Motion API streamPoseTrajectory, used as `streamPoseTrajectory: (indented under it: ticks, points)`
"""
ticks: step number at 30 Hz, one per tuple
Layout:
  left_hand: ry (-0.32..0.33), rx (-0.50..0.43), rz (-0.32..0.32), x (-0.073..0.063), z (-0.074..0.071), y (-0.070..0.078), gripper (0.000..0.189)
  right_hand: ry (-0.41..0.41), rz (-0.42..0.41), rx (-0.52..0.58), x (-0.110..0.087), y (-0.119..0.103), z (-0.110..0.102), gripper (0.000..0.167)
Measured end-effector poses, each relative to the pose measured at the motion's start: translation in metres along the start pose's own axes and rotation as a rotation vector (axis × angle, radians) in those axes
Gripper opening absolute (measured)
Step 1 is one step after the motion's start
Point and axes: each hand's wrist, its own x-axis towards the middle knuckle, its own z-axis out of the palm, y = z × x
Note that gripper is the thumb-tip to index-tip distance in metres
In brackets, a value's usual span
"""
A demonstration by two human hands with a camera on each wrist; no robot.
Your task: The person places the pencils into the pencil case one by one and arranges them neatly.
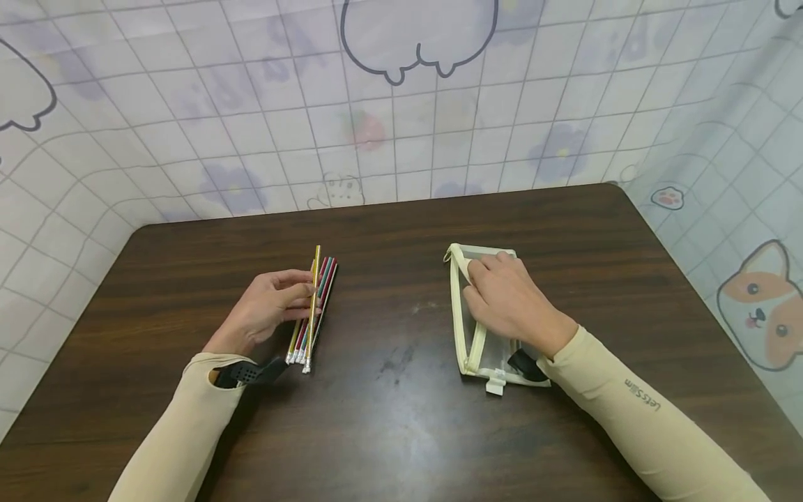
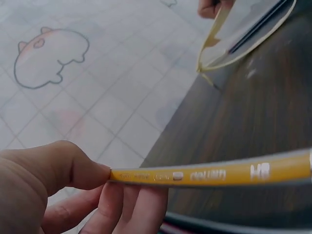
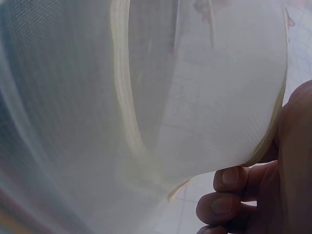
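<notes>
My left hand pinches a yellow pencil between thumb and fingers, its white eraser end toward me. Printed lettering, including HB, shows along the pencil in the left wrist view. Right beneath it, several pencils in red, green and yellow lie in a bunch on the table. My right hand grips the far edge of a see-through mesh pencil pouch with cream edging, holding its side up. In the left wrist view, a dark pencil-like stick shows within the pouch's outline.
The dark brown wooden table carries the pencils at left and the pouch at right. A white tag sticks out from the pouch's near edge. Behind the table hangs a tile-patterned cloth with cartoon prints.
</notes>
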Motion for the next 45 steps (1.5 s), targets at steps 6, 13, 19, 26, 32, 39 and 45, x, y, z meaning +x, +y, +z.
streamPoseTrajectory:
  ticks: [6,13,19,26,32,39,45]
  points:
    - [-0.039,-0.081,0.023,0.002,0.012,-0.002,0.045,0.000,0.012,-0.004,0.000,0.000,0.000,0.024]
    - [-0.058,-0.139,0.028,0.005,0.027,-0.001,0.041,-0.006,0.009,-0.003,0.002,-0.001,-0.001,0.024]
    - [-0.098,-0.158,0.037,0.006,0.039,0.002,0.044,-0.011,0.009,-0.005,0.002,-0.001,-0.001,0.024]
    - [-0.126,-0.201,0.047,0.011,0.052,0.009,0.044,0.003,0.004,-0.008,0.002,0.000,-0.001,0.024]
    - [-0.149,-0.211,0.048,0.012,0.065,0.012,0.043,0.000,0.015,-0.003,0.001,0.001,-0.001,0.024]
    - [-0.158,-0.255,0.048,0.016,0.082,0.014,0.039,0.011,0.012,-0.007,-0.001,0.001,-0.002,0.023]
    - [-0.163,-0.270,0.033,0.022,0.097,0.010,0.034,0.034,-0.005,-0.012,-0.003,0.002,0.002,0.023]
